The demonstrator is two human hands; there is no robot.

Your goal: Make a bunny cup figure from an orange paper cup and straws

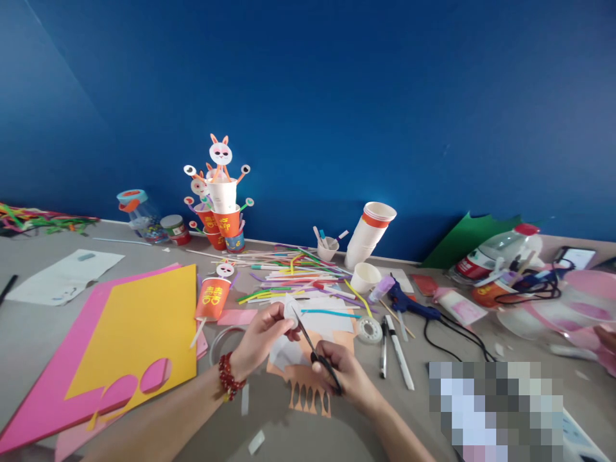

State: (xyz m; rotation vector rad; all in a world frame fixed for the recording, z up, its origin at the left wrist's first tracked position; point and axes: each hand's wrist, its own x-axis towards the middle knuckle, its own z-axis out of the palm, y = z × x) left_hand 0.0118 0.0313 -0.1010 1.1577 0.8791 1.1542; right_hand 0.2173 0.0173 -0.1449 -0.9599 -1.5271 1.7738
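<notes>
My left hand [269, 330] pinches a small piece of white paper [291, 310] above the middle of the table. My right hand [339, 369] is wrapped round the black handles of a pair of scissors [305, 332], whose blades point up and left at the white paper. Whether the blades are touching the paper I cannot tell. Below both hands lies an orange paper sheet [308, 385] with several pointed oval cut-outs. White paper [327, 323] rests partly over it. A red paper cup [214, 296] with a rabbit face on top stands left of my left hand.
Yellow card [144, 321] with round cut-outs lies on pink card at left. Pipe cleaners [293, 273] spread behind my hands. Stacked white cups [369, 234] stand near the blue wall. At right are a tape roll [369, 329], pens [399, 353], a blue glue gun [411, 303] and its cable.
</notes>
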